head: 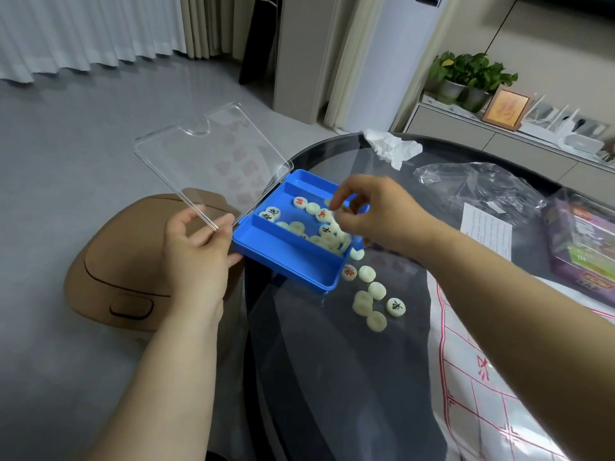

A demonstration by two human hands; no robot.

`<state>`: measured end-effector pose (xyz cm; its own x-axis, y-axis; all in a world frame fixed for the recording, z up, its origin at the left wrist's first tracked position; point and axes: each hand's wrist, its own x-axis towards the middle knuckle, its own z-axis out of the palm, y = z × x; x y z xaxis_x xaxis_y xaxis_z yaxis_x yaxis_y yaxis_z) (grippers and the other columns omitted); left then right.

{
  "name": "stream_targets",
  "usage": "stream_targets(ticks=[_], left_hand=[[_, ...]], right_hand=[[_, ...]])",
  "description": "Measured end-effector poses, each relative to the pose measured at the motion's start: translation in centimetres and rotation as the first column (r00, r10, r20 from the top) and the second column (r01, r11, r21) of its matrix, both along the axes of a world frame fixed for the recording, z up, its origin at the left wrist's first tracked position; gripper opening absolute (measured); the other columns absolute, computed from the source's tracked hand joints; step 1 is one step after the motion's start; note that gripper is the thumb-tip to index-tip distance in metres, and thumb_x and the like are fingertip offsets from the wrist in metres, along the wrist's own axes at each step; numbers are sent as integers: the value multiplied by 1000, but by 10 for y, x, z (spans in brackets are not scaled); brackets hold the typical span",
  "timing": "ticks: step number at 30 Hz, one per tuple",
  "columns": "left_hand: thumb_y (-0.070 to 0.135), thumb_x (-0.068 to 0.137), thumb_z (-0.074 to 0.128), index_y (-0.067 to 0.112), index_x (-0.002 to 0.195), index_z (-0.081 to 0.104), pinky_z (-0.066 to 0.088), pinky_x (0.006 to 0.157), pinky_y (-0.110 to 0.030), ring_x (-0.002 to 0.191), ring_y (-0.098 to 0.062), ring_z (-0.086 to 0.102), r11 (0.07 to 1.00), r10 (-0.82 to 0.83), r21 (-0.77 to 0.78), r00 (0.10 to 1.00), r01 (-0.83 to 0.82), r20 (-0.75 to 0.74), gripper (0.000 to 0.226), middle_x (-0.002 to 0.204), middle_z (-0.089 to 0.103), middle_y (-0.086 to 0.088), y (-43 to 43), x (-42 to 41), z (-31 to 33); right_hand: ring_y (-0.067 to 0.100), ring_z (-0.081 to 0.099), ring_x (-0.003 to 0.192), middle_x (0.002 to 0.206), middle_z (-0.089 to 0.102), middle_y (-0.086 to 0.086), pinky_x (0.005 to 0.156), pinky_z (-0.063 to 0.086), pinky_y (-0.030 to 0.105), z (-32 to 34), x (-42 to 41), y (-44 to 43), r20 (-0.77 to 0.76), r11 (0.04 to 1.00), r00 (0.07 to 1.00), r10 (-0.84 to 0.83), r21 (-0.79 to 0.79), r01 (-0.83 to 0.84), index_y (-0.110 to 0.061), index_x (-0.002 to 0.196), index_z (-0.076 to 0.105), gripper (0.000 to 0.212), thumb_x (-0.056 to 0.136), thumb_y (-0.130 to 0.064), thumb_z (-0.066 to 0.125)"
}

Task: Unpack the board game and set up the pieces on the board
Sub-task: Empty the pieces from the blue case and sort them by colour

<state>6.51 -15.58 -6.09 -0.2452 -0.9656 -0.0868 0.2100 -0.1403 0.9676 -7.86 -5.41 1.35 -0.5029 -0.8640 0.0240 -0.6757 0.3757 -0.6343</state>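
Observation:
A blue plastic box (pixel 293 266) sits tilted at the left edge of the dark glass table (pixel 349 377), its clear lid (pixel 206 161) swung open to the left. My left hand (pixel 196 254) grips the lid's edge and the box corner. Several pale round game pieces (pixel 319 227) with red or black characters lie in the box. My right hand (pixel 372 214) reaches into the box, its fingertips pinched on pieces. More pieces (pixel 376 301) lie spilled on the table beside the box. A white board sheet with red lines (pixel 472 394) lies at the right, partly under my right forearm.
A brown stool (pixel 119 271) stands on the floor left of the table. On the table's far side lie a crumpled tissue (pixel 392 148), a clear plastic bag (pixel 479 184), a printed paper slip (pixel 486 227) and a purple game box (pixel 582 247).

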Motion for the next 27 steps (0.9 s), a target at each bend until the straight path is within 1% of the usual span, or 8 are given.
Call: stream_targets(ticks=[2, 4, 6, 10, 14, 18, 23, 27], left_hand=[[1, 90, 49, 21, 106, 39, 52, 54, -12, 78, -2, 61, 1000, 3, 3, 1000, -3, 3, 27, 91, 61, 1, 0, 0, -1], [2, 90, 49, 20, 109, 39, 52, 54, -12, 79, -2, 61, 1000, 5, 3, 1000, -5, 5, 28, 93, 61, -1, 0, 0, -1], [3, 90, 50, 19, 113, 40, 53, 54, -13, 79, -2, 61, 1000, 8, 3, 1000, -8, 10, 30, 95, 61, -1, 1, -1, -1], [3, 90, 50, 19, 114, 40, 51, 55, -15, 80, -2, 61, 1000, 17, -1, 1000, -17, 26, 30, 96, 61, 0, 2, -1, -1], [3, 91, 49, 16, 119, 40, 50, 58, -17, 79, -1, 60, 1000, 15, -2, 999, -15, 29, 32, 98, 61, -1, 3, -2, 0], [2, 90, 49, 16, 117, 40, 49, 61, -20, 80, -3, 60, 1000, 14, -10, 1000, -14, 28, 32, 98, 61, -2, 3, -1, 0], [3, 89, 51, 20, 113, 39, 50, 61, -19, 79, -2, 60, 1000, 14, -7, 1000, -14, 22, 32, 95, 60, -1, 4, -2, 0], [3, 89, 52, 15, 120, 40, 50, 61, -20, 79, -1, 60, 1000, 11, -2, 1000, -11, 27, 36, 97, 60, -2, 2, -2, -2]], right_hand=[[5, 45, 39, 68, 54, 3, 40, 39, 11, -4, -2, 20, -1, 999, 1000, -7, 34, 7, -28, 69, 52, 26, 83, -7, 59], [0, 49, 42, 66, 53, -2, 44, 41, 11, -12, -3, 37, -17, 997, 1000, -21, 74, 22, -31, 66, 51, 31, 81, -6, 60], [-4, 50, 45, 62, 49, -9, 46, 42, 10, -18, -5, 49, -19, 997, 999, -47, 53, 48, -30, 64, 50, 33, 80, -2, 60], [-9, 52, 53, 62, 46, -16, 50, 42, 6, -21, -5, 60, -79, 999, 995, -55, -7, 54, -24, 68, 53, 25, 79, -2, 60], [0, 46, 59, 69, 41, -20, 54, 37, 3, -28, -5, 62, -195, 990, 981, -16, 133, 43, -20, 81, 58, 15, 78, -5, 61], [9, 45, 75, 75, 44, -15, 56, 34, 3, -35, -8, 66, -214, 982, 976, -29, 176, 68, -19, 88, 60, 11, 80, -11, 61], [9, 51, 83, 88, 52, -8, 67, 38, 15, -28, -12, 69, -196, 982, 978, -65, 163, 98, -16, 102, 62, 24, 78, -19, 67], [11, 51, 79, 78, 49, -12, 58, 36, 13, -20, -16, 71, -245, 978, 969, -19, 198, 69, -15, 98, 65, 18, 80, -15, 65]])
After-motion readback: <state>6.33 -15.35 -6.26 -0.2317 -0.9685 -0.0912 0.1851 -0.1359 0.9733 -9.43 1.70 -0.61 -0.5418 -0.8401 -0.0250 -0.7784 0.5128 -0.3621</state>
